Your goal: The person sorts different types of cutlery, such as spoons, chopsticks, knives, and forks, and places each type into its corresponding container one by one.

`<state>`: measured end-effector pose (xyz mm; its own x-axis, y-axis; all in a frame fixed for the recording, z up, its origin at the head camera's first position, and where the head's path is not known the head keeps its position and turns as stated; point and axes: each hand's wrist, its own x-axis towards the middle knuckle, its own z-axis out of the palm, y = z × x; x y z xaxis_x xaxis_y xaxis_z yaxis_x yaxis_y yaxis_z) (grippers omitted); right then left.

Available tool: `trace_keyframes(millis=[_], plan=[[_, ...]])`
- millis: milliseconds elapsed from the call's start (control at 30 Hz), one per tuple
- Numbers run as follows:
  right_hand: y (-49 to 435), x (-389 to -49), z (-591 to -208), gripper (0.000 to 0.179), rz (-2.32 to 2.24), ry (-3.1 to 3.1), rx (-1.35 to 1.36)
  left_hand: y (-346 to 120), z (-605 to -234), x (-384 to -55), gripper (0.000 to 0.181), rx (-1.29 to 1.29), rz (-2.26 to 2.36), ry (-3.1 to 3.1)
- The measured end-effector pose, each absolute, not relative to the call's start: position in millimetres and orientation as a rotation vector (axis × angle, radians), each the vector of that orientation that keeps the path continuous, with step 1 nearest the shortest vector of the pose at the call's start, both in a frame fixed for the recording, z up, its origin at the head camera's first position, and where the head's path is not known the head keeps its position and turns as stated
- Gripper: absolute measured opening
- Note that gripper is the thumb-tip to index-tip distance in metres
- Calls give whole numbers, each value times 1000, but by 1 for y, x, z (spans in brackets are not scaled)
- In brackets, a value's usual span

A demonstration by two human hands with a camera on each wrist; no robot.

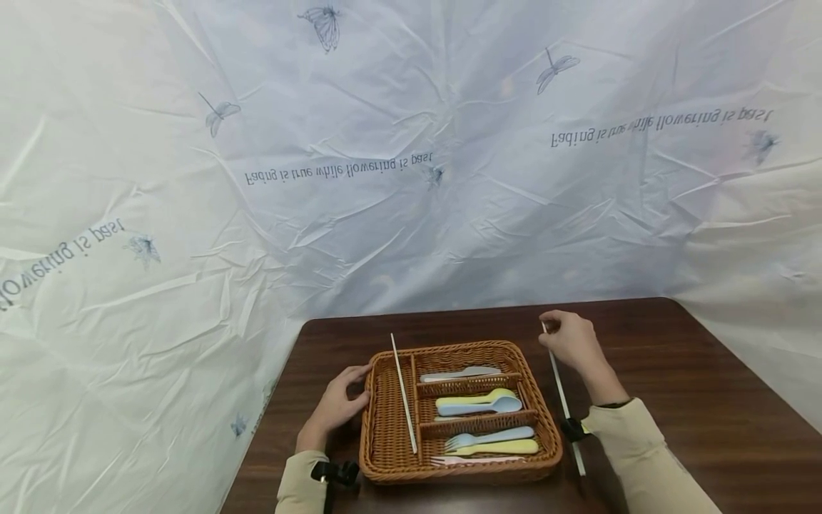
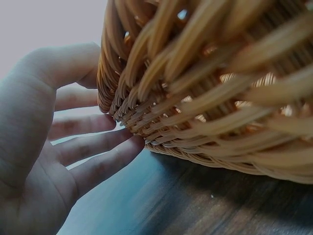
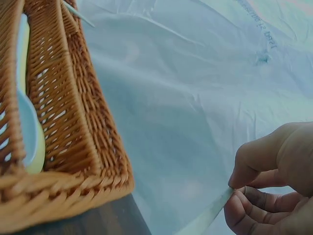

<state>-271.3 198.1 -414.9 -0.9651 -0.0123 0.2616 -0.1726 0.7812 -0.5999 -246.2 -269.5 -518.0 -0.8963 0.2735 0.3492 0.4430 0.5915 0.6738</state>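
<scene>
A brown wicker basket (image 1: 387, 428) with compartments sits on the table. My left hand (image 1: 337, 403) is at its left side; in the left wrist view the fingertips touch the woven outer wall, fingers spread. Off the basket's right side, my right hand (image 1: 574, 346) pinches one end of a white chopstick (image 1: 560, 385), which slants down toward the near edge. Another white chopstick (image 1: 403, 392) lies in the long left compartment, its far end over the rim. On the right side of the basket are a pale knife (image 1: 461, 374), a blue spoon (image 1: 478, 407), and a blue fork (image 1: 491, 437).
Yellow cutlery (image 1: 501, 447) and a pinkish fork (image 1: 475, 460) share the nearest right compartment. A yellow spoon (image 1: 472, 400) lies beside the blue one. The dark wooden table (image 1: 681, 400) ends at a white printed sheet (image 1: 411, 235) hanging behind and at the sides.
</scene>
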Motion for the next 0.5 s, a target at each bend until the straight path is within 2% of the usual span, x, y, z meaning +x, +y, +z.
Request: trace_keyframes(millis=[500], plan=[[172,-278,-398,43,1017,-2692,203,-268,-516,-244,52,-580,-1206,-2617]])
